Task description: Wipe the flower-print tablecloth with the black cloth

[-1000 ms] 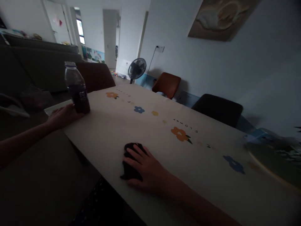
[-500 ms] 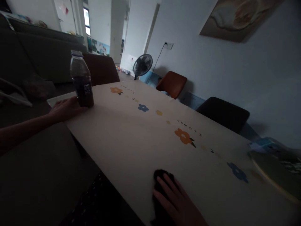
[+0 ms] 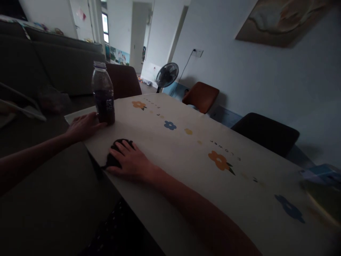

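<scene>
My right hand (image 3: 130, 160) presses a dark, bunched cloth (image 3: 114, 161) onto the tabletop near its front left edge, fingers laid over it. Part of the cloth is hidden under my palm. At the table's left end, my left hand (image 3: 82, 127) rests flat and open, its thumb reaching toward the foot of a clear plastic bottle (image 3: 103, 101). The bottle stands upright, uncapped, with dark contents or a dark label in its lower half. Whether the thumb touches it I cannot tell. Beneath both hands is a pale tablecloth (image 3: 149, 142) printed with flowers.
Brown chairs (image 3: 204, 97) and a dark chair (image 3: 266, 133) stand around the table. A fan (image 3: 167, 74) is beyond the far end. At the right edge lie a round green mat (image 3: 323, 202) and a blue packet (image 3: 323, 174). A grey sofa (image 3: 64, 67) is behind.
My right hand has swept the dark cloth along the table to the left, close to the bottle. My left hand and the bottle keep their places on the table; the view has shifted slightly.
</scene>
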Demonstrator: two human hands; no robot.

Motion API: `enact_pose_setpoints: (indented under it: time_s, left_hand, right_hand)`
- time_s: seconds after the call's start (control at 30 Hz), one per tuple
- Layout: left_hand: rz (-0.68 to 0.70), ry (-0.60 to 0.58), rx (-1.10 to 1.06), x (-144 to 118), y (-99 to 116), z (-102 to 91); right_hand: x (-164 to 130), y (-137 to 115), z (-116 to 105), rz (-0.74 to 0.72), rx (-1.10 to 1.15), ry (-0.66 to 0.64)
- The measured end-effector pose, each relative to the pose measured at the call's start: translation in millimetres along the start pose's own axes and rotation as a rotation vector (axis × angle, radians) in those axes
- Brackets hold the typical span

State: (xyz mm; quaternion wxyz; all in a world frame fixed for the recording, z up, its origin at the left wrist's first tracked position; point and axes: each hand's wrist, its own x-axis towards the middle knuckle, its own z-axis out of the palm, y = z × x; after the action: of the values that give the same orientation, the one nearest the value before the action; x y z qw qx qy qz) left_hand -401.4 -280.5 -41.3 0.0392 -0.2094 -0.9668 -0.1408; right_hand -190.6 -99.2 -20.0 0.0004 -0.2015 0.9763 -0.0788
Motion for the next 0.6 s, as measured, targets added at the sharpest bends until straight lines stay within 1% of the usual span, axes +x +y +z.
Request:
enact_pose_setpoints:
  time_s: [0.1,0.17,0.23,0.3,0.37,0.43,0.5,0.6]
  left_hand:
    - [-0.009,0.003,-0.003,-1,2,-1.9]
    - [-0.020,0.004,-0.004,-2,4,-3.7]
    - [-0.036,-0.004,-0.002,-4,5,-6.0]
    - [-0.041,-0.023,0.005,-5,7,-8.2]
    - [-0.033,-0.028,0.014,-5,8,-9.5]
    - [-0.031,-0.026,0.018,-5,9,-9.9]
    - [-0.051,-0.025,0.016,-4,9,-9.6]
    - [-0.054,-0.028,0.010,-3,7,-8.6]
  right_hand:
    - [44,-5,5,0.002,0.015,0.024]
    - [66,-8,8,0.024,0.029,0.022]
    - [81,-12,9,0.049,0.050,0.011]
    - [89,-14,10,0.057,0.066,0.013]
    - [89,-16,10,0.058,0.063,0.023]
    - [81,-18,9,0.055,0.042,0.033]
    - [65,-20,9,0.032,0.022,0.040]
    - [27,-25,7,-0.014,0.010,0.031]
